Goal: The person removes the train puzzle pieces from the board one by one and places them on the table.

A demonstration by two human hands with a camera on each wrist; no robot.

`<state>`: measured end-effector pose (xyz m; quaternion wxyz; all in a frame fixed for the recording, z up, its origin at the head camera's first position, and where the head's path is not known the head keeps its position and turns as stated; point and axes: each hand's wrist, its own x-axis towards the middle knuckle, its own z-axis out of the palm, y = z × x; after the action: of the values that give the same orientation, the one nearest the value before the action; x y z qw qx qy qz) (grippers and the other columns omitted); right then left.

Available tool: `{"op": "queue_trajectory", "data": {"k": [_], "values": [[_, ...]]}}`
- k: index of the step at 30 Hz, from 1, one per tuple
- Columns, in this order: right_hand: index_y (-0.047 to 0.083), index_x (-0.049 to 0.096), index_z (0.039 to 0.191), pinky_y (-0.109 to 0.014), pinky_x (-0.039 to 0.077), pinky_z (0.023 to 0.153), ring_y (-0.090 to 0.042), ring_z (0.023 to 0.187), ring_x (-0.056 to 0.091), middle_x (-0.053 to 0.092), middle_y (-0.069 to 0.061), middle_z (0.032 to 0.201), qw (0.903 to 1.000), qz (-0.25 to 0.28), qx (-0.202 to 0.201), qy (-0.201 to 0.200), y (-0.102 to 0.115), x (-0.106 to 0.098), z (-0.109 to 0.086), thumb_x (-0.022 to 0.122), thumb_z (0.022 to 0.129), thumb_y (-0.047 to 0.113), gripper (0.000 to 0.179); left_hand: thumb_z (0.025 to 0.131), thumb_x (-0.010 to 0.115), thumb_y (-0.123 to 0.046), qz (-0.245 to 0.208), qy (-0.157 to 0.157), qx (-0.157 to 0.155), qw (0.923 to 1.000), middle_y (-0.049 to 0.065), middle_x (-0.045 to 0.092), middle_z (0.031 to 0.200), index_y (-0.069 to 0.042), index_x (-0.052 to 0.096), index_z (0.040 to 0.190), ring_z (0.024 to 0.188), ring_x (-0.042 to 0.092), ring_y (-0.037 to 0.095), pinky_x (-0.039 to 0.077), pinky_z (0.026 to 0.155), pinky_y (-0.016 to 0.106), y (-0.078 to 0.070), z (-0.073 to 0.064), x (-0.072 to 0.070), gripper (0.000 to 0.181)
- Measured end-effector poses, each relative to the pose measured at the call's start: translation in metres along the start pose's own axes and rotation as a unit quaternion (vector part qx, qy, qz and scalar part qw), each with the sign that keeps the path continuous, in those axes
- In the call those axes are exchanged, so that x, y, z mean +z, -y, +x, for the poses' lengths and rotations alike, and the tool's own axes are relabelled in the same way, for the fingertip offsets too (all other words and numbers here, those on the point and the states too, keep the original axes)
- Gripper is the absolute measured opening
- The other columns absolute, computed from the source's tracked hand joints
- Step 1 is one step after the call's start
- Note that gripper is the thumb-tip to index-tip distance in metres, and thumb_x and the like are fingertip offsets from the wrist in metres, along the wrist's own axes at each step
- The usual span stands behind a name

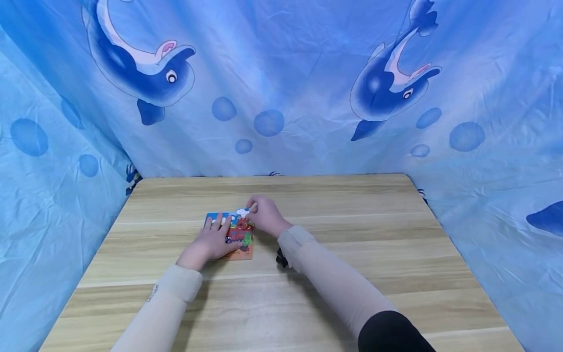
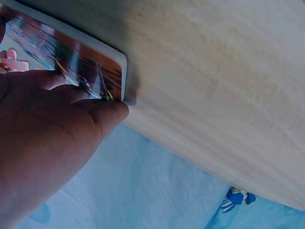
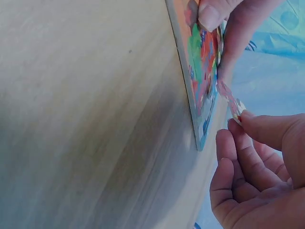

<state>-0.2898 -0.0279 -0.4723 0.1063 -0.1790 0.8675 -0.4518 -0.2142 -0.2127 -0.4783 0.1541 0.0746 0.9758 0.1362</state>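
Observation:
A colourful picture puzzle board [image 1: 248,254] with rounded corners lies flat on the table, left of the middle. Across its left part spreads my left hand [image 1: 212,243], fingers extended and the thumb toward the green patch of the picture. In the left wrist view, the fingers of this hand reach over the board [image 2: 112,52] near its corner. My right hand [image 1: 266,216] is at the board's upper right corner. Between thumb and forefinger it pinches a small, thin puzzle piece [image 3: 230,101], pinkish with pale parts, tilted above the board's surface. Its other fingers are curled loosely.
The wood-grain table [image 1: 352,254] extends to both sides and in front of the board. Behind and beside it hangs a blue curtain [image 1: 308,122] printed with dolphins and bubbles. A small black object [image 1: 282,258] shows at the right sleeve's cuff.

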Motion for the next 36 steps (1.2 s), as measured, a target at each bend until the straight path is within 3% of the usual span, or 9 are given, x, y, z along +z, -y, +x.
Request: {"op": "queue_trajectory", "data": {"k": [5, 13, 23, 28, 36], "values": [[0.01, 0.065, 0.105, -0.032, 0.054, 0.052, -0.023, 0.064, 0.065, 0.068, -0.007, 0.084, 0.9993, 0.035, 0.004, -0.014, -0.009, -0.01, -0.004, 0.073, 0.095, 0.006, 0.013, 0.095, 0.056, -0.067, -0.009, 0.001, 0.002, 1.0, 0.032, 0.005, 0.164, 0.002, 0.017, 0.161, 0.146, 0.001, 0.057, 0.012, 0.114, 0.067, 0.001, 0.002, 0.0, 0.103], [0.008, 0.066, 0.107, -0.031, 0.053, 0.052, -0.02, 0.062, 0.063, 0.067, -0.004, 0.082, 0.9984, 0.034, 0.015, -0.043, -0.026, -0.029, -0.016, 0.073, 0.094, 0.005, 0.015, 0.098, 0.059, -0.058, -0.01, -0.004, -0.002, 0.9999, 0.031, 0.004, 0.164, 0.001, 0.017, 0.161, 0.146, 0.001, 0.057, 0.012, 0.115, 0.067, -0.003, -0.002, 0.0, 0.097], [0.006, 0.066, 0.108, -0.033, 0.053, 0.052, -0.027, 0.064, 0.066, 0.069, -0.007, 0.083, 0.9976, 0.039, 0.022, -0.052, -0.047, -0.062, -0.034, 0.073, 0.094, 0.005, 0.016, 0.099, 0.057, -0.058, 0.004, -0.012, 0.003, 0.9999, 0.032, 0.006, 0.163, 0.002, 0.017, 0.161, 0.145, 0.004, 0.058, 0.014, 0.115, 0.066, -0.003, -0.005, 0.0, 0.095], [0.006, 0.067, 0.109, -0.033, 0.054, 0.056, -0.024, 0.07, 0.067, 0.07, -0.004, 0.085, 0.9979, 0.024, 0.028, -0.054, -0.063, -0.078, -0.045, 0.073, 0.094, 0.006, 0.017, 0.099, 0.057, -0.058, 0.003, -0.011, 0.008, 0.9999, 0.033, 0.006, 0.163, 0.003, 0.017, 0.161, 0.145, 0.003, 0.059, 0.014, 0.115, 0.067, -0.002, -0.005, -0.001, 0.095], [0.006, 0.068, 0.109, -0.032, 0.049, 0.051, -0.031, 0.071, 0.067, 0.071, -0.005, 0.086, 0.9962, 0.012, 0.053, -0.068, -0.082, -0.108, -0.067, 0.073, 0.095, 0.008, 0.015, 0.099, 0.056, -0.058, 0.002, -0.011, 0.012, 0.9999, 0.033, 0.005, 0.163, 0.003, 0.017, 0.161, 0.145, 0.003, 0.059, 0.014, 0.115, 0.067, -0.001, -0.004, 0.001, 0.095]]}}
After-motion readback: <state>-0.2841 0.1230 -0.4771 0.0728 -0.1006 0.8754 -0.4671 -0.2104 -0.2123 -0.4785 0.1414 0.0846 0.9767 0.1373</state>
